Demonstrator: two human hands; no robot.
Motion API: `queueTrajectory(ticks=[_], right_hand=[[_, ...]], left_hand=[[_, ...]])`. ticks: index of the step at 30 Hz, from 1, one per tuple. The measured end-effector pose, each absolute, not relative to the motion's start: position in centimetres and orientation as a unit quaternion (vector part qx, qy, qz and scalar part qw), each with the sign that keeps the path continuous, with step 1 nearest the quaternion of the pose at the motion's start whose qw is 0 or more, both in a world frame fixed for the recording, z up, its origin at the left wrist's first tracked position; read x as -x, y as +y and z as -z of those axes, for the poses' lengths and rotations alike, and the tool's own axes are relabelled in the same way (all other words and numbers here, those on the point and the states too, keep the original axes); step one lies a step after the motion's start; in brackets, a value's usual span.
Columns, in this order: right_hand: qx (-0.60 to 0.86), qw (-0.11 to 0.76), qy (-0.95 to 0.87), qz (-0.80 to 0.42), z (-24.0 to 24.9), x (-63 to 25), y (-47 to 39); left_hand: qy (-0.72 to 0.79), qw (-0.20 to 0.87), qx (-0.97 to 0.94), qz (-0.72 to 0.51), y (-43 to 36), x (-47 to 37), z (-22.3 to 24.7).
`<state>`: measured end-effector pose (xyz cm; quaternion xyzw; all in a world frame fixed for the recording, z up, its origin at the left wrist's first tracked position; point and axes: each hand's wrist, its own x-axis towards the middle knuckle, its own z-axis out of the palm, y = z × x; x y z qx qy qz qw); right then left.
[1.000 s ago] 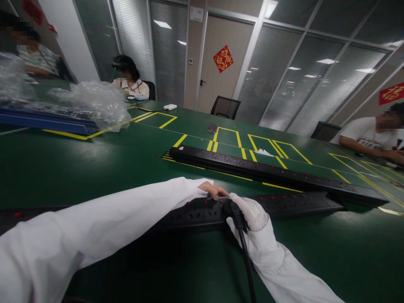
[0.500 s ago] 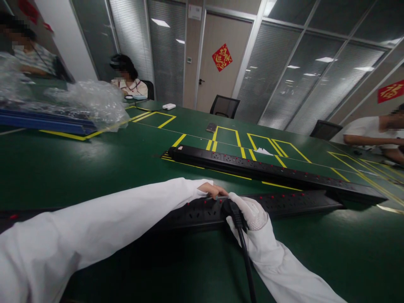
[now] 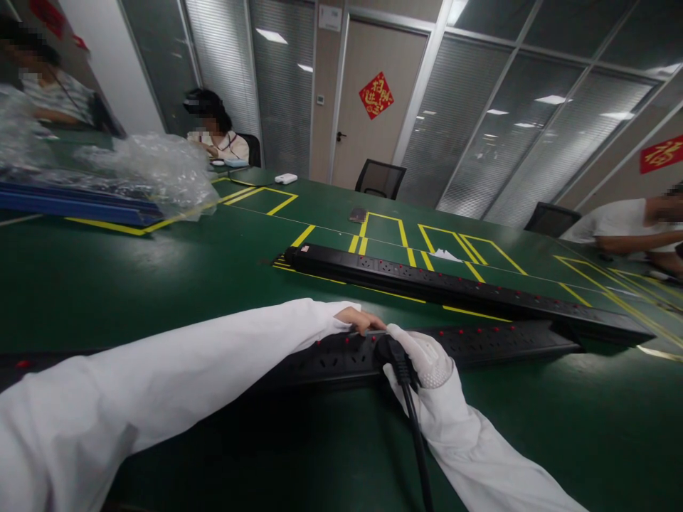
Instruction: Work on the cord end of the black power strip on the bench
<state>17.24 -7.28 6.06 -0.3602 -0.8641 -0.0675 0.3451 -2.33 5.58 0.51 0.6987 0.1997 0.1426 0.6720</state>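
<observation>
A long black power strip (image 3: 336,359) with a row of sockets and red lights lies across the table in front of me. A black plug (image 3: 396,355) with a thick cable sits against its face. My right hand (image 3: 424,355), in a white dotted glove, closes around the plug, thumb on the near side and fingers on the far side. My left hand (image 3: 358,319) is bare at the fingertips. Its fingers are bent together over the strip's far edge, beside the right fingertips; the white sleeve hides the rest of it. A thin greyish edge shows under those fingertips, too small to name.
A second black power strip (image 3: 427,276) lies just behind, its right end close to the first. Crumpled clear plastic wrap (image 3: 160,171) and blue bars (image 3: 80,206) lie at the left. Yellow tape marks the green table (image 3: 213,277). Other people sit around it.
Both of my hands, the plug and the strips stay where they were. At the far right, a person's arm has shifted slightly.
</observation>
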Motion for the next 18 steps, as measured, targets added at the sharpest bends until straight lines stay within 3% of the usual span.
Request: queueTrajectory(ticks=[18], right_hand=[[0.361,0.356,-0.861,0.035,-5.4,-17.6,-7.0]], left_hand=[[0.205,0.637,-0.740,-0.069,6.9,1.6,-1.2]])
